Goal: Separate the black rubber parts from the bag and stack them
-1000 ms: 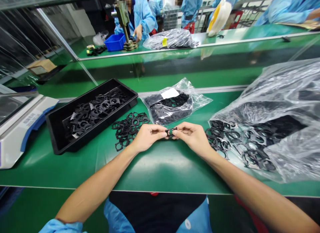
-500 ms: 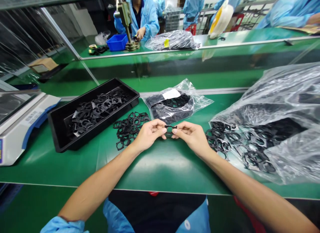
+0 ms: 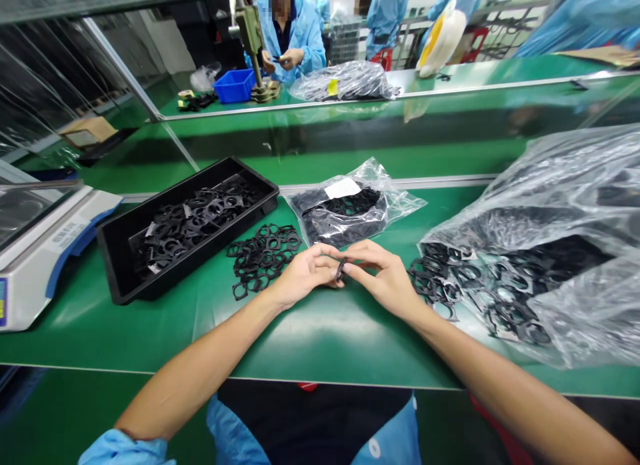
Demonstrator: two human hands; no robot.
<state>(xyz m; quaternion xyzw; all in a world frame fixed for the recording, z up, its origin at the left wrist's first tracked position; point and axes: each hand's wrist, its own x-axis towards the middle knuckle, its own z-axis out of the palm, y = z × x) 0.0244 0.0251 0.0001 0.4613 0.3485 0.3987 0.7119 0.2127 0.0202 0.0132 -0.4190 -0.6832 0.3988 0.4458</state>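
Observation:
Between my two hands, over the green table [image 3: 320,345], is a small black ring-shaped plastic part [image 3: 341,270], seen nearly edge-on. My left hand [image 3: 307,275] pinches it from the left. From the other side, the thumb and fingers of my right hand [image 3: 383,272] close on it, and the fingertips of both hands meet. Just left of my left hand lies a loose pile of similar black ring parts [image 3: 263,255]. Beyond the hands rests a clear plastic bag [image 3: 345,215] of black parts with a white label.
A black tray [image 3: 195,252] of ring parts stands at the left, beside a white-and-blue scale [image 3: 50,252]. On the right, a large clear bag [image 3: 560,192] spills black parts [image 3: 515,285]. Across the bench sits a co-worker [image 3: 300,32] near a blue bin [image 3: 235,85].
The ring part has turned from lying roughly level between my fingertips to nearly edge-on. My hands have come closer together. Across the bench, the co-worker's hands have shifted.

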